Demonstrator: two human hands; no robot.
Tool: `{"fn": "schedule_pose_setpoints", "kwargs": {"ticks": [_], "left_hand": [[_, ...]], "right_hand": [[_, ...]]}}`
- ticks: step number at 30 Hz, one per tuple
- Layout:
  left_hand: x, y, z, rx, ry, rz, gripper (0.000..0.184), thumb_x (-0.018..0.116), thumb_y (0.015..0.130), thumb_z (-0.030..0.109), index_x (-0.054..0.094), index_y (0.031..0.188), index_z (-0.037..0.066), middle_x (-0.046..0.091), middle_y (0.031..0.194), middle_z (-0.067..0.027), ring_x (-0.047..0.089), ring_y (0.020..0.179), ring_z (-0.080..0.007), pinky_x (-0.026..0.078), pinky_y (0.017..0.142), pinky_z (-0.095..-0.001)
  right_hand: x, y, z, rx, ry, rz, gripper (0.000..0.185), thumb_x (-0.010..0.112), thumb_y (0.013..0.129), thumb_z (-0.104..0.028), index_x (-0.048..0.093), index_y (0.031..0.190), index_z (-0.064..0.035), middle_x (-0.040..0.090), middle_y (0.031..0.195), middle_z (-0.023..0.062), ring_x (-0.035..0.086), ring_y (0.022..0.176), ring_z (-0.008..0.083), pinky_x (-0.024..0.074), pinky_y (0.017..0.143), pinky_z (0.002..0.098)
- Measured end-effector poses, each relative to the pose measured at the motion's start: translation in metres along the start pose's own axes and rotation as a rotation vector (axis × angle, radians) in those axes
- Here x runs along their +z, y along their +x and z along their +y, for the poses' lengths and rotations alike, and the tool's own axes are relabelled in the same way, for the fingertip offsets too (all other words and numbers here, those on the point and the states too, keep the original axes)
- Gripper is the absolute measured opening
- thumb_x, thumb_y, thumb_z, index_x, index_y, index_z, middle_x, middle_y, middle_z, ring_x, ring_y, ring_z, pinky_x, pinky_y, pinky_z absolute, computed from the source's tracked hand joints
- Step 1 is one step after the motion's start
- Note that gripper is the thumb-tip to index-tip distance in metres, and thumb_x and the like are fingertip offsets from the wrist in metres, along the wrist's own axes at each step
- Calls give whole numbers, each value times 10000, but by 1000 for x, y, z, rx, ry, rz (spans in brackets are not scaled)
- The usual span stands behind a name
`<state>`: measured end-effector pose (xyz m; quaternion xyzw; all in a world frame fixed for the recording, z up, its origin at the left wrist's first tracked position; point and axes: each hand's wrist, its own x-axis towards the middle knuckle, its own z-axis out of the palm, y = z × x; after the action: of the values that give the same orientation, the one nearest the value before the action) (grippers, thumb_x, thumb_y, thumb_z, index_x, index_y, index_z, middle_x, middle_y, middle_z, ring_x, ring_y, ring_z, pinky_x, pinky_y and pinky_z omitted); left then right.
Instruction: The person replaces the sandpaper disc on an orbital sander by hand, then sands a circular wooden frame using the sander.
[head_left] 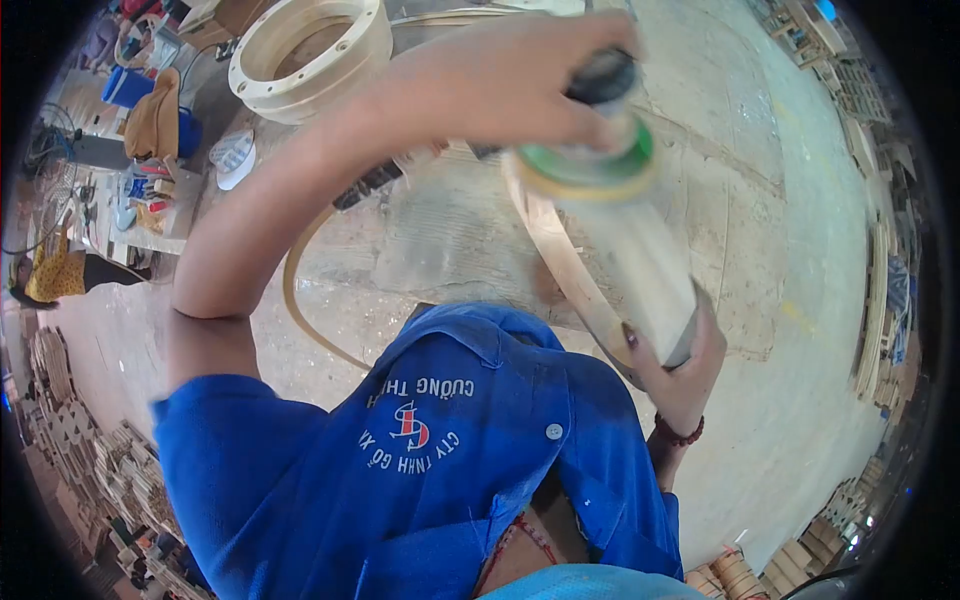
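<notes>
My left hand (590, 105) reaches across the top, its fingers wrapped round the black top of a round power sander (585, 165) with a green body and a yellowish lower rim. The sander is over the far end of a curved wooden piece (570, 250); blur hides whether they touch. My right hand (690, 350) grips the near end of this pale piece, thumb on the inner side and fingers on the outer. A red bead bracelet (680, 432) is on the right wrist. Motion smears the sander and the wide face of the wood.
A large pale ring (250, 88) with holes in its rim stands at the upper left. A yellowish hose (290, 285) curves below my left arm. A brown cloth (152, 115) and blue bin (125, 87) are far left, near a person in yellow (60, 270). Stacked wood (130, 465) lines the lower left.
</notes>
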<state>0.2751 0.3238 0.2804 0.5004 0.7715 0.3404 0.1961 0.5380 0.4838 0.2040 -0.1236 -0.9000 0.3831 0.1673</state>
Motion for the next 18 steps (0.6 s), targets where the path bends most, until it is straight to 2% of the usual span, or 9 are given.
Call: {"fn": "schedule_pose_setpoints", "kwargs": {"ticks": [1, 2, 5, 8, 10, 12, 14, 17, 18], "left_hand": [[-2, 5, -17, -57, -60, 9, 565, 705, 842, 307, 502, 1331, 107, 632, 1092, -157, 647, 916, -245, 531, 803, -363], [5, 1, -39, -68, -53, 126, 619, 767, 781, 351, 535, 1329, 182, 646, 1081, -132, 643, 946, -228, 502, 839, -351], [13, -4, -86, -217, -108, 108, 652, 772, 799, 331, 494, 1371, 185, 633, 1113, -107, 617, 948, -177, 492, 847, -327], [25, -22, -109, -265, -33, 157, 655, 775, 787, 295, 495, 1366, 174, 632, 1153, -121, 636, 978, -215, 494, 873, -346], [30, -34, -113, -285, 149, 232, 677, 775, 759, 274, 496, 1366, 166, 631, 1186, -154, 648, 1038, -288, 491, 915, -385], [27, -47, -101, -357, 201, 261, 686, 776, 744, 262, 502, 1365, 162, 633, 1194, -169, 646, 1074, -318, 486, 935, -400], [23, -52, -90, -291, 201, 297, 682, 775, 745, 250, 506, 1365, 158, 638, 1198, -164, 642, 1091, -321, 484, 945, -400], [20, -54, -71, -174, 200, 367, 663, 771, 761, 245, 510, 1362, 148, 649, 1184, -151, 643, 1089, -306, 483, 947, -386], [17, -55, -63, -136, 202, 399, 654, 770, 769, 245, 511, 1361, 144, 654, 1177, -146, 645, 1084, -297, 483, 946, -379]], "right_hand": [[0, -3, -1, -15, -15, -14, 607, 791, 727, -191, 576, 1241, 51, 688, 1049, 205, 693, 946, 290, 527, 848, 381], [0, -6, -1, -14, -22, -8, 616, 791, 724, -193, 573, 1245, 52, 689, 1045, 204, 692, 942, 289, 527, 848, 378], [-5, -12, 3, 30, -20, 7, 646, 793, 717, -199, 558, 1262, 55, 687, 1048, 203, 688, 949, 285, 522, 858, 371], [-25, -20, 15, 157, -3, 20, 688, 804, 709, -207, 536, 1284, 58, 674, 1086, 207, 671, 997, 275, 509, 886, 364], [-35, -23, 15, 231, -1, 0, 718, 815, 701, -215, 521, 1297, 58, 661, 1118, 212, 656, 1035, 264, 497, 906, 359], [-43, -9, 3, 117, -131, -40, 719, 812, 717, -233, 513, 1313, 36, 651, 1154, 215, 653, 1073, 304, 495, 929, 381], [-42, 18, -14, -40, -309, -50, 702, 801, 734, -238, 511, 1318, 23, 663, 1137, 211, 668, 1055, 332, 507, 918, 392], [-31, 66, -23, -19, -139, -324, 668, 788, 750, -235, 524, 1312, 12, 678, 1114, 214, 683, 1031, 356, 522, 902, 403], [-27, 72, -27, -3, -139, -325, 662, 788, 749, -232, 528, 1306, 14, 681, 1106, 216, 688, 1022, 352, 525, 892, 400]]}}
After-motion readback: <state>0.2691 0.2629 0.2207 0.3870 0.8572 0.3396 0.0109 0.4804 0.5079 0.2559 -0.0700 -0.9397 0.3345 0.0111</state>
